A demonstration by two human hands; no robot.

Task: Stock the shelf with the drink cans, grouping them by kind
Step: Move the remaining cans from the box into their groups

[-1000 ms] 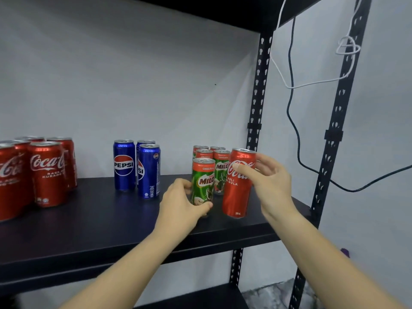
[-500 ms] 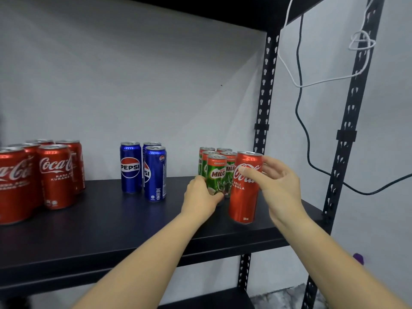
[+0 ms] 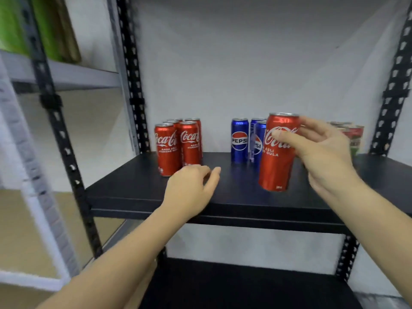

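Observation:
My right hand (image 3: 321,152) grips a red Coca-Cola can (image 3: 278,152), held upright just above the black shelf (image 3: 223,197), in front of the blue Pepsi cans (image 3: 239,140). Several red Coca-Cola cans (image 3: 178,143) stand grouped at the shelf's back left. The green Milo cans (image 3: 354,137) stand at the back right, mostly hidden behind my right hand. My left hand (image 3: 189,192) rests near the shelf's front edge, below the Coca-Cola group, fingers loosely curled and holding nothing.
Black perforated uprights (image 3: 133,85) frame the shelf on both sides. A lower black shelf (image 3: 245,286) lies beneath. A grey rack (image 3: 66,74) with green and brown items stands to the left. A white wall is behind.
My left hand has let go of the Milo can and moved left. My right hand has lifted the Coca-Cola can and carried it left, past the Milo group to the Pepsi cans. The view swung left.

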